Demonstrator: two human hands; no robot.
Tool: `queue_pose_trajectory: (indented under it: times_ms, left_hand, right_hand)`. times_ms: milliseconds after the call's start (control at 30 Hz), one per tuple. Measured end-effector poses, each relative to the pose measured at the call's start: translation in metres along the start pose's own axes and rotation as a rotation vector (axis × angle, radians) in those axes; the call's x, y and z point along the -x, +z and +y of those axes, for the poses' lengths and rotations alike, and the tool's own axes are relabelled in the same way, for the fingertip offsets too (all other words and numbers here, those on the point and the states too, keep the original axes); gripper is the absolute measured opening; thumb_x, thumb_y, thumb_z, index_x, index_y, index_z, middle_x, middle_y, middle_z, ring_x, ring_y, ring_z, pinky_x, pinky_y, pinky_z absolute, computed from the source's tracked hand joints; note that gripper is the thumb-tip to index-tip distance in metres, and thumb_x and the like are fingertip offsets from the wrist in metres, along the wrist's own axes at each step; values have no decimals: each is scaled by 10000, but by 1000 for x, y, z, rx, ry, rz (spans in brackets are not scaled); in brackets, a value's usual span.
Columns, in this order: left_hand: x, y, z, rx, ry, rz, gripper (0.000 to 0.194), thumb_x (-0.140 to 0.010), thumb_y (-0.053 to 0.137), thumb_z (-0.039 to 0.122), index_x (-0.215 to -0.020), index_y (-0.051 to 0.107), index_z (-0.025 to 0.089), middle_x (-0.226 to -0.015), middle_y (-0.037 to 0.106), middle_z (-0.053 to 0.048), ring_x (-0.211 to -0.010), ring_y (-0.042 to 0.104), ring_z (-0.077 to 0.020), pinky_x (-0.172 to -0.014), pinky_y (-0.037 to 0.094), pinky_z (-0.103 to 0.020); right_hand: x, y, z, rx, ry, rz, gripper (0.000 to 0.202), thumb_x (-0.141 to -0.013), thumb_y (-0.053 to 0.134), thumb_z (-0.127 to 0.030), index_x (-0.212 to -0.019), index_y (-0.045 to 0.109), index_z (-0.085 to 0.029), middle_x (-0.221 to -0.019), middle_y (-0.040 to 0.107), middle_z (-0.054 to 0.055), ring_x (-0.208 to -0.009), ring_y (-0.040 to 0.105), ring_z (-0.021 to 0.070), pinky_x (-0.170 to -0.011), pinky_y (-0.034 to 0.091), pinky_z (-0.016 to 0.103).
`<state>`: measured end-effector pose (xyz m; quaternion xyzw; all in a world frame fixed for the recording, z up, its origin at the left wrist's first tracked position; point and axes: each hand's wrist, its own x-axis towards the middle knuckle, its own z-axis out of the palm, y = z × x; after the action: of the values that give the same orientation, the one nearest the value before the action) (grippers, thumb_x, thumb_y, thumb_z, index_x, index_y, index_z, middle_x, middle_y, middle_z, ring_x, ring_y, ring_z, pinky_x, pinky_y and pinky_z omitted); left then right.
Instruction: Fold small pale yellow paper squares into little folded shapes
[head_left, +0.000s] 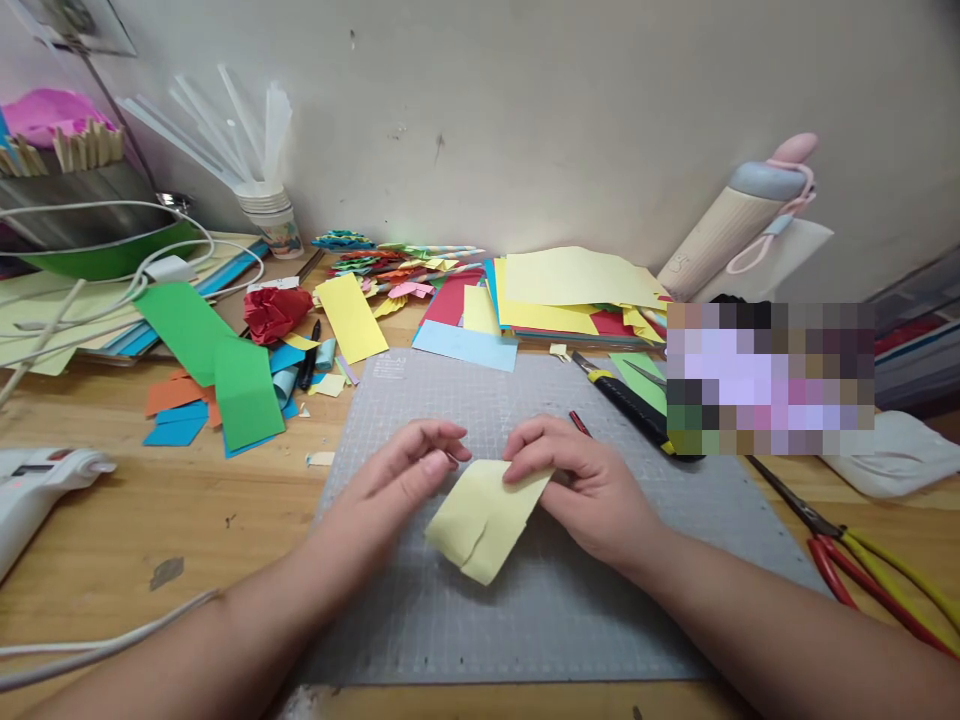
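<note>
Over the grey cutting mat (390,600), my right hand (577,480) pinches a pale yellow piece of paper (487,515) at its upper right edge. The paper has a slit or fold line running in from its lower edge. My left hand (412,465) is beside the paper's upper left corner, fingers loosely curved and apart, holding nothing that I can see. Behind my right hand lies a black and yellow utility knife (630,405) on the mat. A small dark red stick (579,424) lies just above the right hand's knuckles.
Red and yellow-handled scissors (847,540) lie at the right. Green paper strips (247,395) and scraps are on the left, with a white glue gun (45,490) nearer. Stacked coloured paper (577,280) and paper flowers (397,265) line the wall. A tumbler (739,225) leans at back right.
</note>
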<state>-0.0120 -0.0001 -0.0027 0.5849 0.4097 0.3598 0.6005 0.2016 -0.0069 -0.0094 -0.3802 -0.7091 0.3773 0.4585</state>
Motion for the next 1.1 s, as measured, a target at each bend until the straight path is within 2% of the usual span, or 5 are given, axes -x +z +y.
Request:
queue_pose_trajectory:
  times_ms: [200,333,500,800,1100]
  left_hand:
    - [7,7,3,-34,21,-85,343,-842,585,219,-1176,510,232,-839,549,-4,-735,547,-140,-640,465,-269]
    - [3,5,4,-16,43,27,332,-821,629,221,-1133,515,216,-767,535,23,-680,531,-121,-586,444,-233]
    - [1,2,0,-5,32,92,376,-747,726,261,-1061,524,210,-678,522,55,-611,509,-111,-555,432,-225]
    - [8,9,8,68,37,124,436,-784,689,324,-1180,536,224,-769,594,13,-664,596,-144,-562,482,-234]
    - [14,3,22,-205,295,468,129,-776,656,276,-879,649,197,-819,651,-8,-713,585,-143,-583,455,-223]
  right_hand:
    - [6,3,2,43,-65,84,240,-802,562,-62,-843,686,-263,-1058,541,38,-1001,552,194,-826,480,367]
    - [7,8,2,-269,205,292,266,-902,531,-268,-1163,495,-293,-1161,540,58,-1014,570,205,-777,519,364]
    - [9,19,-5,-517,465,-32,252,-874,574,-412,-995,596,-193,-943,654,61,-812,619,184,-661,509,310]
    - [11,21,-18,-244,384,-423,170,-781,586,-141,-947,596,-173,-930,657,45,-840,603,187,-753,487,338]
    - [3,-7,-18,-224,504,-259,250,-812,607,-282,-1013,474,-215,-971,617,25,-738,632,132,-638,506,266]
